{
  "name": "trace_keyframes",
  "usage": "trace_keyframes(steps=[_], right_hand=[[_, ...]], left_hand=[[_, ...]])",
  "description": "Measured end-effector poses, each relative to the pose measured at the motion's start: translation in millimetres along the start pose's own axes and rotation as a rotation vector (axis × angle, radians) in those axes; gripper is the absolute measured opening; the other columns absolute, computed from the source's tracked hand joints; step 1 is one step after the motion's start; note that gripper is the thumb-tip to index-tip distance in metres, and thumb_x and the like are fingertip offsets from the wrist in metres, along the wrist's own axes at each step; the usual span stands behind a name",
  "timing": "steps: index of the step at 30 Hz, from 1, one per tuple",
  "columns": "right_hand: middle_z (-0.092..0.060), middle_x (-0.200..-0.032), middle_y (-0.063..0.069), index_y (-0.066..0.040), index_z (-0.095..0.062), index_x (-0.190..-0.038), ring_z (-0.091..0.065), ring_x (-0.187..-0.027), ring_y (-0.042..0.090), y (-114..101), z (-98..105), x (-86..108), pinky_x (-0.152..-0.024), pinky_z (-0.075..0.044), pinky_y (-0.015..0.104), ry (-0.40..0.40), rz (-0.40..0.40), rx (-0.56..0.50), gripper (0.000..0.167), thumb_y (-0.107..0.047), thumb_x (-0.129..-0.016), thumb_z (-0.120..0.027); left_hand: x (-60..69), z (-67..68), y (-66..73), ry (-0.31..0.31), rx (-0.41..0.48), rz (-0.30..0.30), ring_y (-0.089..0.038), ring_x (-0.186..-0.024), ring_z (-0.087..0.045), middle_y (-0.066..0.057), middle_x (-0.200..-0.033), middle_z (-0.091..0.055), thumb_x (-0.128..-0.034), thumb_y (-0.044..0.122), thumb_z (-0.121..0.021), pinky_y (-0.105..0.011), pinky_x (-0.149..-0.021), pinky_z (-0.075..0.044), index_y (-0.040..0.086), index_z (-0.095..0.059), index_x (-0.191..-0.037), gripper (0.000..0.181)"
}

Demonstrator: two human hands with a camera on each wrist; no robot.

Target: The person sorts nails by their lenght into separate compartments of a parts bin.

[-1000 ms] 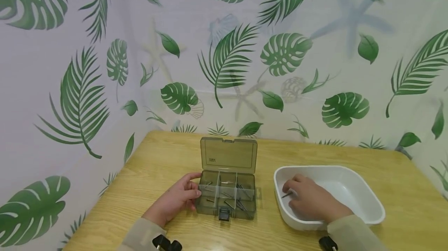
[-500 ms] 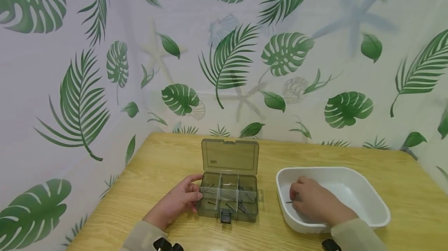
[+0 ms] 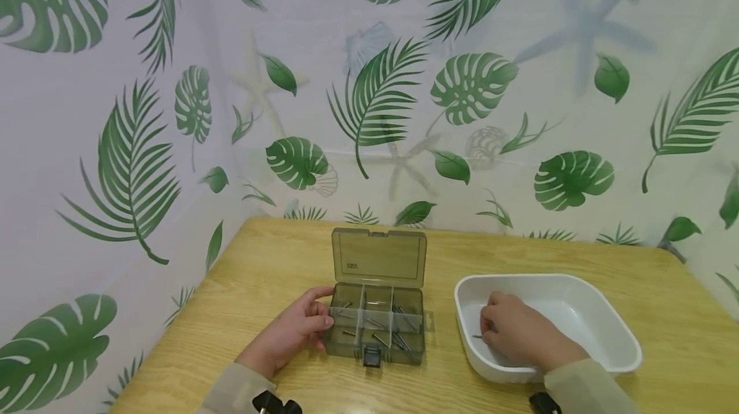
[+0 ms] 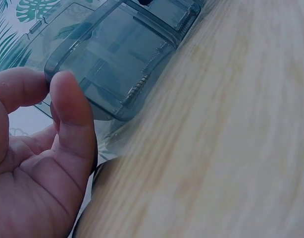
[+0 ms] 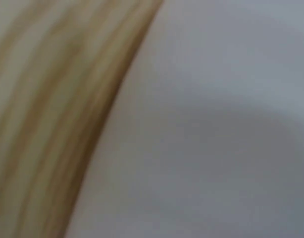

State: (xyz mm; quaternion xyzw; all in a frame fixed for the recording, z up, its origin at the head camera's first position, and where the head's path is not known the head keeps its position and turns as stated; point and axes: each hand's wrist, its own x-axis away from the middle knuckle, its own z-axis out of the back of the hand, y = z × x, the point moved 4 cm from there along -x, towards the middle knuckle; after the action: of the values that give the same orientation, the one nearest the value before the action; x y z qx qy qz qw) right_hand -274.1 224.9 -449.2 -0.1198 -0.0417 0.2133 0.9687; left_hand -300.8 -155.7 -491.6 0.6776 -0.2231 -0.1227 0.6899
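A smoky clear compartment box stands on the table, its lid raised and several screws in its compartments. My left hand touches its left side with thumb and index finger. In the left wrist view, the thumb and finger of that hand meet the box's corner, and a threaded screw shows through the wall. Inside the white basin my right hand has its fingers bent in a pinch. A thin metal screw tip sticks out from them; the rest is hidden.
The wooden table extends round the box and basin. Behind it hangs a leaf-printed cloth. The right wrist view is blurred and shows the basin wall beside wood grain.
The right hand has shifted slightly rightward and lower within the basin; less of the screw shows at its fingertips. The left hand stays at the box.
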Motion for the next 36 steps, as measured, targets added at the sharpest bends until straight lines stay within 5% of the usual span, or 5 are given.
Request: trace_keyframes(steps=[16, 26, 36], right_hand=[[-0.05, -0.073, -0.009, -0.023, -0.057, -0.079, -0.046, -0.068, 0.009, -11.4, 17.0, 5.0, -0.065, -0.041, 0.031, 0.058, -0.115, -0.083, 0.021, -0.016, -0.094, -0.07], [-0.05, -0.075, -0.012, -0.023, -0.059, -0.087, -0.044, -0.067, 0.007, -34.2, 35.4, -2.4, -0.063, -0.041, 0.029, 0.181, 0.004, -0.105, 0.016, -0.013, -0.098, -0.066], [-0.051, -0.078, -0.013, -0.023, -0.06, -0.087, -0.045, -0.065, 0.007, -76.0, 36.6, -25.1, -0.06, -0.042, 0.029, 0.211, 0.047, -0.12, 0.016, -0.013, -0.099, -0.065]], left_hand=[[4.9, -4.1, 3.2, -0.006, 0.003, 0.008, -0.016, -0.071, -0.046, -0.007, -0.096, -0.048, -0.1013, 0.008, -0.059, -0.032, -0.062, -0.054, 0.006, -0.026, -0.158, 0.066], [3.0, -2.9, 4.5, -0.002, -0.002, 0.006, -0.016, -0.07, -0.046, -0.006, -0.096, -0.048, -0.1014, 0.007, -0.059, -0.032, -0.063, -0.054, 0.006, -0.027, -0.157, 0.064], [2.6, -2.3, 5.3, 0.01, -0.018, -0.001, -0.017, -0.071, -0.048, -0.007, -0.096, -0.049, -0.1002, 0.007, -0.06, -0.033, -0.064, -0.054, 0.006, -0.028, -0.157, 0.065]])
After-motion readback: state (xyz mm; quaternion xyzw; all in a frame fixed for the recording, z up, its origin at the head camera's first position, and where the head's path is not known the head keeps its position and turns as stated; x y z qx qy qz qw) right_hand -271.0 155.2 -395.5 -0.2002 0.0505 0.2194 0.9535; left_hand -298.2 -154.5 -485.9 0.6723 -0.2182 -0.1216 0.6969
